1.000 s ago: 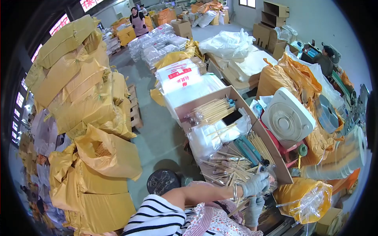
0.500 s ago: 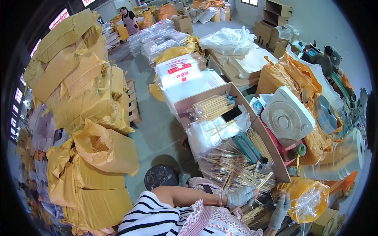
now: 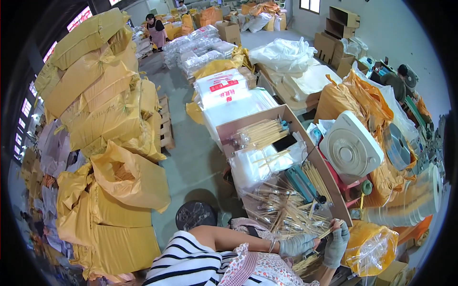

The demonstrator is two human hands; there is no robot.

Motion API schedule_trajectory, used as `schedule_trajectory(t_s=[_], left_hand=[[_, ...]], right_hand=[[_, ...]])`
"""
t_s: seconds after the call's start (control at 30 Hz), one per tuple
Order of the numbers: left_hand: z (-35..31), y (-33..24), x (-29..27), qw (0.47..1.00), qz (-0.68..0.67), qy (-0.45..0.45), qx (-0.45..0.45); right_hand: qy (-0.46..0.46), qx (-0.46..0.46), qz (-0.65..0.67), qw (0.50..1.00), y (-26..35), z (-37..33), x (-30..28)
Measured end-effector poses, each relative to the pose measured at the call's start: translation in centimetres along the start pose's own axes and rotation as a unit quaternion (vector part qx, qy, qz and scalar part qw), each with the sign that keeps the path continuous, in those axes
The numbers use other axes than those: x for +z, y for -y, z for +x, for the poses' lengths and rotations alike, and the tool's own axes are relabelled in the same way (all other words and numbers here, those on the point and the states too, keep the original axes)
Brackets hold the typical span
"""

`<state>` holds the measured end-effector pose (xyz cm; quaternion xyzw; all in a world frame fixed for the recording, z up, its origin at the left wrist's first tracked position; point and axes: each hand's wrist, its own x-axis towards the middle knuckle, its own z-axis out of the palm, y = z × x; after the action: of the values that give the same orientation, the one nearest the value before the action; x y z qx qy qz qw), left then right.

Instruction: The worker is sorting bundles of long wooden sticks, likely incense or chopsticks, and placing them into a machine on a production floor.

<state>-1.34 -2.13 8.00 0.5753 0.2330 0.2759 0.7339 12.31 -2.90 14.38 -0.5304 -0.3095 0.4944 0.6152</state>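
My left hand (image 3: 297, 245) and my right hand (image 3: 338, 242), both in grey fingerless gloves, meet at the near end of a large open cardboard box. A few thin bamboo sticks (image 3: 325, 233) run between them. The left fingers close round the lower part, and the right fingertips pinch the upper end. Just beyond lies a loose pile of bamboo sticks (image 3: 281, 205), many in clear wrappers. More loose sticks (image 3: 307, 263) lie below my hands, partly hidden by my left arm and the floral apron.
The cardboard box (image 3: 341, 202) also holds a teal bag sealer (image 3: 304, 183), clear plastic bags (image 3: 250, 169), a dark phone (image 3: 285, 143) and stacked sticks (image 3: 262, 133). A white fan (image 3: 350, 148) stands right, an orange bag (image 3: 372, 248) near right, a round black stool (image 3: 195, 215) left. Yellow sacks (image 3: 105, 114) tower farther left.
My right hand has come up and left to meet the sticks, and its fingers have closed on their upper end. The view has shifted slightly; the far person has bent a little.
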Motion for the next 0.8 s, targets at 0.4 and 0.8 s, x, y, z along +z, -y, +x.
schedule_trajectory(t_s=[0.4,0.8], left_hand=[[1.2,-1.7,0.8,0.997,0.033,-0.033,0.061],[-1.8,3.6,-1.3,0.979,0.154,0.102,0.088]], right_hand=[[-0.031,-0.121,0.035,0.992,1.6,2.0,-0.1],[-0.304,-0.269,0.171,0.898,11.3,5.6,-15.3]])
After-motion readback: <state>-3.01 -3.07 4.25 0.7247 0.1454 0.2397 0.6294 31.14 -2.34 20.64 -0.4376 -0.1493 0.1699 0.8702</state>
